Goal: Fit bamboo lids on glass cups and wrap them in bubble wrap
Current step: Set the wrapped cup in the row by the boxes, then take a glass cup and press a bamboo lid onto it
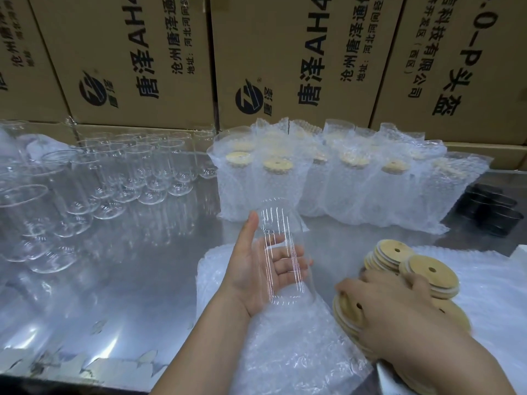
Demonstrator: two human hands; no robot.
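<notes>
Along the back of the steel table (119,280) stand brown cartons (134,58) printed in black with a round logo, "唐泽AH4", "沧州唐泽通信" and "地址:河北河间"; the rightmost carton reads "科技有限公司" and "头盔". Below them on the left stand rows of bare glass cups (137,169), and to their right a cluster of wrapped cups (328,183) in bubble wrap, bamboo lids showing at their tops.

Near the person, the left hand (256,269) lies palm up with the fingers loosely curled around a clear glass cup (281,246), held tilted with its mouth toward the person, above a sheet of bubble wrap (285,346) spread on the table. The right hand (399,306) rests palm down on a pile of bamboo lids (427,269), each with a small hole; its fingers are bent over a lid (349,309), though I cannot tell whether they grip it. Black rings (490,209) sit at the far right.
</notes>
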